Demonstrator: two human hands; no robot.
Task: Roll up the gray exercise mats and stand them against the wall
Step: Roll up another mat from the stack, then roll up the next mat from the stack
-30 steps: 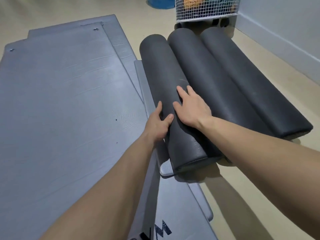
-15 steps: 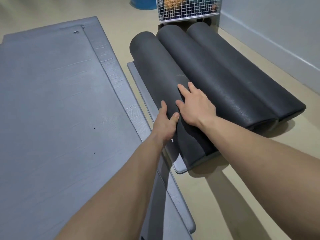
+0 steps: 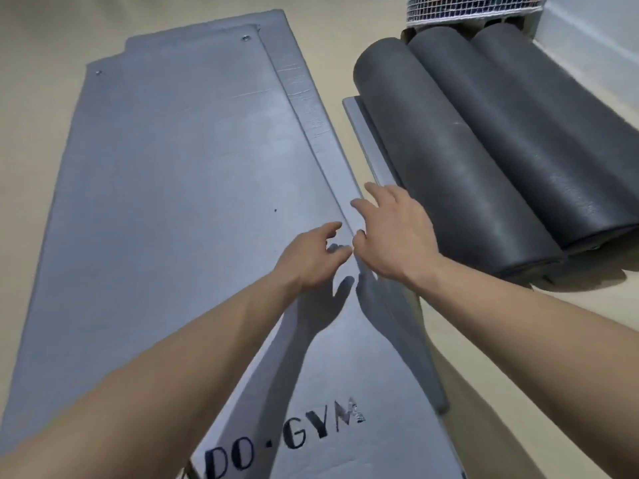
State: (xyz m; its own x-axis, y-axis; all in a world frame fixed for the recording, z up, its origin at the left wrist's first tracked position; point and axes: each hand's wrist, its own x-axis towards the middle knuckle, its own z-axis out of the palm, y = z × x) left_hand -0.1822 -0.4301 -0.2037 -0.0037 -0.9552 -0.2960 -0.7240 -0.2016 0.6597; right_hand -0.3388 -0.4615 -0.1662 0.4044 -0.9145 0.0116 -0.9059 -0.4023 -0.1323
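the wire basket (image 3: 473, 8) is cut off at the top edge, its contents blurred, and the mat lettering (image 3: 287, 440) runs off the bottom edge.

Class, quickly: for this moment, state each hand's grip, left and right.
Left hand: open, fingers loose, holding nothing, over the flat mat.
Right hand: open, fingers spread, holding nothing.
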